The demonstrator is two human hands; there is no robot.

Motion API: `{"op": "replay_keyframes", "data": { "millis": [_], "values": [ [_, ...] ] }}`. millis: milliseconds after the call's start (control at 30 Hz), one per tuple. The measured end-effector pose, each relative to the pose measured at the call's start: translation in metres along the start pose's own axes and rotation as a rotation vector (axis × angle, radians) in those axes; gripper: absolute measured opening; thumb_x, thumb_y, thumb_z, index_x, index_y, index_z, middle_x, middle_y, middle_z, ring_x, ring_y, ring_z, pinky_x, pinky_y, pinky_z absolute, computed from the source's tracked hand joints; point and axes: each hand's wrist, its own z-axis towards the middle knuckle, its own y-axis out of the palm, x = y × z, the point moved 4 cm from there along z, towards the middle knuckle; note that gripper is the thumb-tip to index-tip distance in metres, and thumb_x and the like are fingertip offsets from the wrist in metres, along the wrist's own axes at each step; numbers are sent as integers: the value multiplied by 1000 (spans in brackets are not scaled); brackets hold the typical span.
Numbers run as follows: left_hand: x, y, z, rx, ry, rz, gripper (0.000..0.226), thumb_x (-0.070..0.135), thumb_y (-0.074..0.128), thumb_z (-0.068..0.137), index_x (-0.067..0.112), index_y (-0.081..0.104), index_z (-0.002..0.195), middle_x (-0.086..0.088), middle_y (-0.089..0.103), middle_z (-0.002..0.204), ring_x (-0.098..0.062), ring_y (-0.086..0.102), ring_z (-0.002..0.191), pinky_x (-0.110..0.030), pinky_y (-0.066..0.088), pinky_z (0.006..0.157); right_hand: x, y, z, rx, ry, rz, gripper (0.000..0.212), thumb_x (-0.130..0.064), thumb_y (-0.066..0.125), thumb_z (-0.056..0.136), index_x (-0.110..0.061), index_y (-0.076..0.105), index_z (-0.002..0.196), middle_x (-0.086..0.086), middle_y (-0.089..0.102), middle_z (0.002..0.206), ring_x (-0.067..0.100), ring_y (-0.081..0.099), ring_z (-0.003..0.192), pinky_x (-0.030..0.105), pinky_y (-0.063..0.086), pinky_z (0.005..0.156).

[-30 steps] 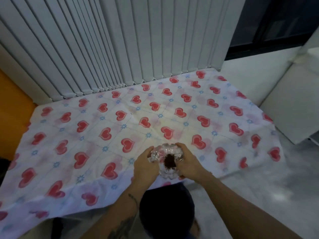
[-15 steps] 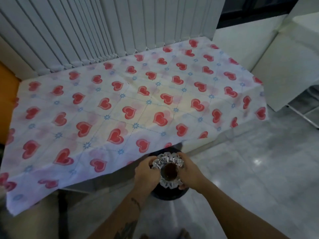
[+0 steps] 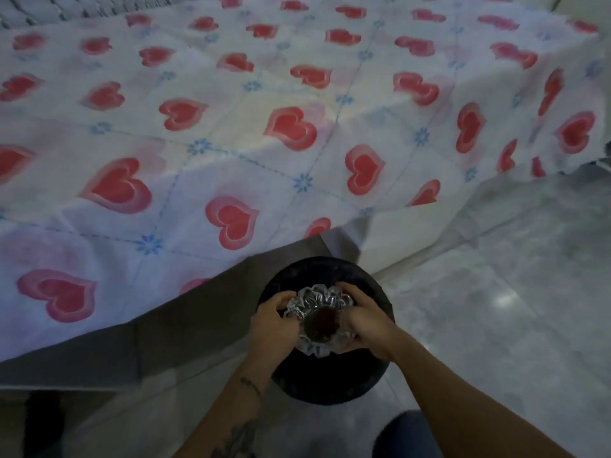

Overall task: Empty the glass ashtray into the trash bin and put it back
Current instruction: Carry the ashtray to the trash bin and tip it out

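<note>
Both hands gripping glass ashtray (image 3: 319, 320), above trash bin (image 3: 330, 381)

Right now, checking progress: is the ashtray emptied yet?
Not yet. The ashtray sits upright over the bin, with dark ash showing inside.

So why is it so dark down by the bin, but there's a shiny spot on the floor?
Head view: the trash bin sits in dim shade below the table edge, so the hands and glass ashtray look murky; a lamp glare glints on the glossy floor; the tablecloth looks slightly blurred.
</note>
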Motion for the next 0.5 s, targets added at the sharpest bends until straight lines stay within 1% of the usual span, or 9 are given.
{"op": "replay_keyframes", "data": {
  "millis": [67,100,167,267,300,367,433,467,500],
  "values": [
    [-30,14,28,-39,19,-6,33,22,66,90,31,66,121,7,68,120,-14,63,109,-32,51,96,27,3,33,-65,12,39,66,8,43,85,-38,49,132,5,57,126,39,64,105,53,62,73],
    [-43,20,40,-57,28,-2,34,22,66,89,31,66,122,9,67,119,-15,63,112,-37,52,99,38,6,48,-103,20,66,65,8,43,84,-35,49,132,10,58,127,42,66,103,53,62,74],
    [-67,30,60,-95,67,18,37,19,64,89,33,66,123,11,66,118,-14,63,113,-43,54,99,60,10,74,-161,28,98,61,6,43,83,-29,53,132,15,61,127,44,68,103,54,60,77],
    [-91,44,80,-136,169,55,40,11,59,93,28,64,128,5,66,126,-15,63,114,-42,53,102,86,13,104,-213,41,108,56,6,41,78,-16,62,125,20,67,121,47,65,108,64,55,88],
    [-97,48,84,-130,215,74,39,13,58,94,27,63,130,5,65,128,-15,64,113,-40,52,102,93,12,111,-206,41,107,54,7,42,76,-11,63,122,22,69,118,48,66,107,63,55,89],
    [-104,51,89,-26,325,134,36,20,58,95,27,64,129,6,68,122,-13,66,104,-34,53,97,101,8,122,-159,37,103,52,8,42,75,-3,62,122,25,71,112,46,69,101,53,61,78],
    [-109,47,89,217,438,200,36,19,59,91,23,65,126,4,70,118,-16,65,104,-33,53,93,103,3,125,-98,41,143,52,11,41,76,0,60,124,26,72,108,42,72,91,45,62,65],
    [-112,45,88,337,472,232,38,16,58,89,19,65,125,0,69,120,-21,63,108,-35,52,94,103,0,125,-70,40,178,54,13,39,76,-1,59,125,26,72,109,42,72,91,46,63,65],
    [-116,44,86,431,488,267,41,15,56,85,16,65,126,-4,68,122,-27,61,111,-38,50,96,102,-2,123,-44,30,219,58,14,37,75,-5,57,127,26,70,113,44,72,94,50,63,69]
  ]
}}
